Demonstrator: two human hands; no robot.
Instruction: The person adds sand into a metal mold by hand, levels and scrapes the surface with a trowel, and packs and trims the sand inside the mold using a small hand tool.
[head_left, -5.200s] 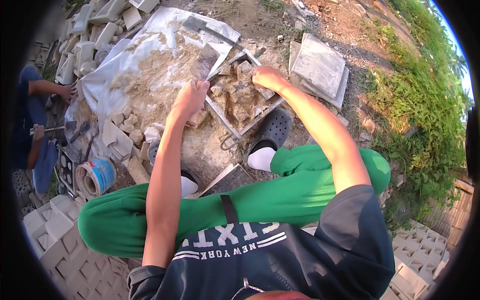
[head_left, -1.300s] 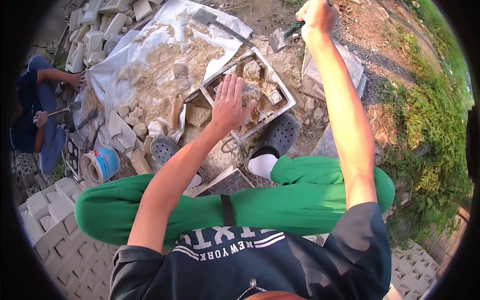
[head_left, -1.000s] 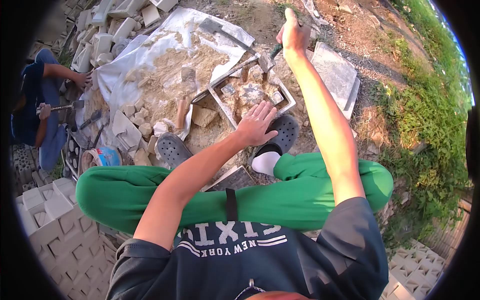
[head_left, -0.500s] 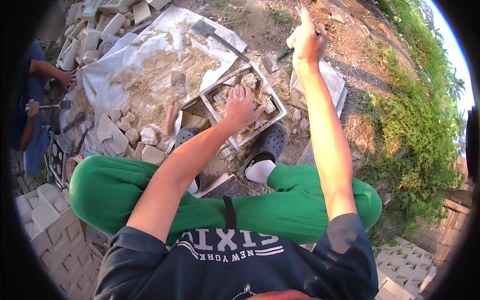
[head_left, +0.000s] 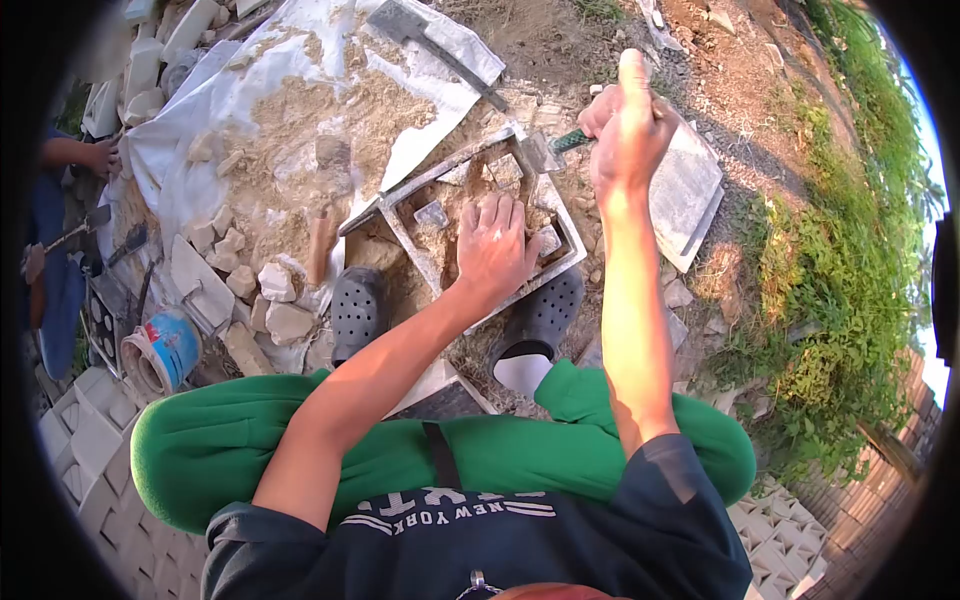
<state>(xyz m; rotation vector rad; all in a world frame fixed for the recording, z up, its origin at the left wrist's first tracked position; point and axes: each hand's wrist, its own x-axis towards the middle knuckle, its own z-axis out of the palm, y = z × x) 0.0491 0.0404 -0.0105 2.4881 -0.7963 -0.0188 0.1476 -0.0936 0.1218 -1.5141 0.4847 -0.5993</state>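
My left hand (head_left: 493, 245) lies spread on the rough sandy fill inside a square metal frame (head_left: 413, 258). Pale blocks sit in the frame around it, among them a small one (head_left: 432, 216) left of the fingers. My right hand (head_left: 630, 135) is wrapped round the green handle of a hammer (head_left: 541, 152), thumb stretched along the top. The hammer's head is over the frame's upper corner; whether it touches is unclear. Beside the frame's left corner, a wooden-handled trowel (head_left: 320, 250) rests on the sand.
A long-handled tool (head_left: 397, 22) lies on the white sheet (head_left: 410, 150). Flat slabs (head_left: 685, 190) are at the right. Broken stones and a blue bucket (head_left: 172, 345) are at the left, near a co-worker's hand (head_left: 100, 158) and another holding a tool. Patterned blocks (head_left: 85, 425) stand lower left.
My left hand has gone from the trowel to the frame's middle, and my right hand has taken hold of the hammer. Since half a second ago, the hammer has moved to the frame's upper corner.
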